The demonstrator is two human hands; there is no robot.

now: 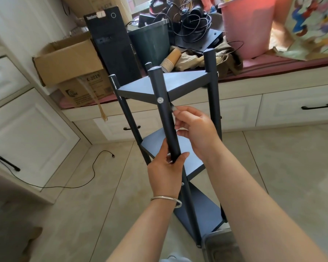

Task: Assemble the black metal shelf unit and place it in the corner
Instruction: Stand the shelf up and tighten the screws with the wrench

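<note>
A beige tiled floor (95, 214) is seen below, and the black shelf unit (178, 87) is stood upright on it. Its front post (167, 125) is gripped low down by the left hand (166, 174), the fingers curled around it. A small tool (173, 107) is pinched by the right hand (195, 129) beside a screw (160, 100). Behind, cardboard boxes (68, 61) and a pink bucket (248, 25) are placed on the bench.

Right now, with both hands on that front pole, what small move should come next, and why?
Probably tighten the joint at the top shelf. The left hand grips the front pole, steadying it, while the right hand pinches a small tool just beside the silver bolt.
</note>
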